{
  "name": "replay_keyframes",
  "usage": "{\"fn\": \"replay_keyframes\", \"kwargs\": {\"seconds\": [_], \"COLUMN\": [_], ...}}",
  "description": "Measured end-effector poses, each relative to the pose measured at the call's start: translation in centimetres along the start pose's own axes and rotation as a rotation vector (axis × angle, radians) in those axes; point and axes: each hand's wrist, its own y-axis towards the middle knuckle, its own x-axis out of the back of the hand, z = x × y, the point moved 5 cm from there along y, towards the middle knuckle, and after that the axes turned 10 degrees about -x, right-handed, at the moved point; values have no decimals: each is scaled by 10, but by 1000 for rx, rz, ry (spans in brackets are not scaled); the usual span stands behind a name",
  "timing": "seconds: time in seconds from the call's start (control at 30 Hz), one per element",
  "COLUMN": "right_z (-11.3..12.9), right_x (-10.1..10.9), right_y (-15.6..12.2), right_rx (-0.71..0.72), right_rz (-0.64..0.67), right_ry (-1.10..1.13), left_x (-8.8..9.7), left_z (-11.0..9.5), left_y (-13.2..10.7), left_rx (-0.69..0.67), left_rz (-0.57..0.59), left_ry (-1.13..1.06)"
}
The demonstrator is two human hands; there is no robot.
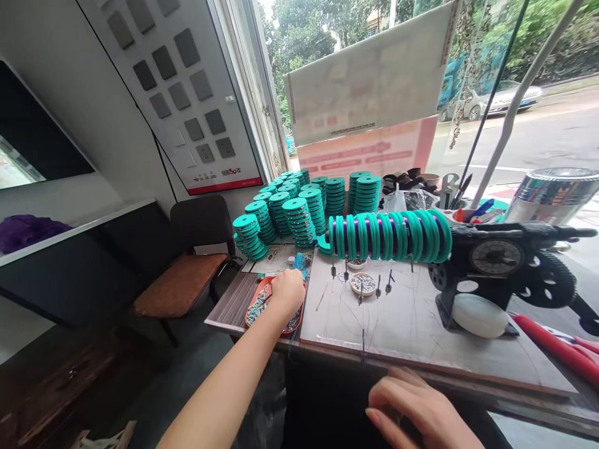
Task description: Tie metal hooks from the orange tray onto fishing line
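Observation:
My left hand [287,294] is curled down into an orange tray [249,319] of small fishing-tackle pieces; its fingertips are hidden. Below the table's front edge, my right hand [414,402] is curled, with thumb and fingers drawn together. It is slightly blurred, and anything in its grasp is too small to make out. Above the board, a row of teal foam line spools [386,237] sits on the shaft of a black hand-cranked winder [500,255] with a round dial. Thin lines with small dark pieces [378,288] hang from the spools.
Several stacks of teal spools [299,221] stand behind the tray. On the white board [402,337] are a small dish of pale beads [363,284] and another dish behind it. Red-handled scissors [556,346] lie at the right, near a metal can [552,193]. A chair [187,284] stands left.

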Motion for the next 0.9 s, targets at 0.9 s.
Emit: {"fn": "replay_keyframes", "kwargs": {"seconds": [0.9], "right_z": [11], "right_x": [-21], "right_y": [-8], "right_rx": [-49], "right_rz": [160], "right_ry": [-31], "left_x": [-116], "left_z": [-36], "left_y": [-160], "left_rx": [468], "left_rz": [38], "left_ry": [-2295]}}
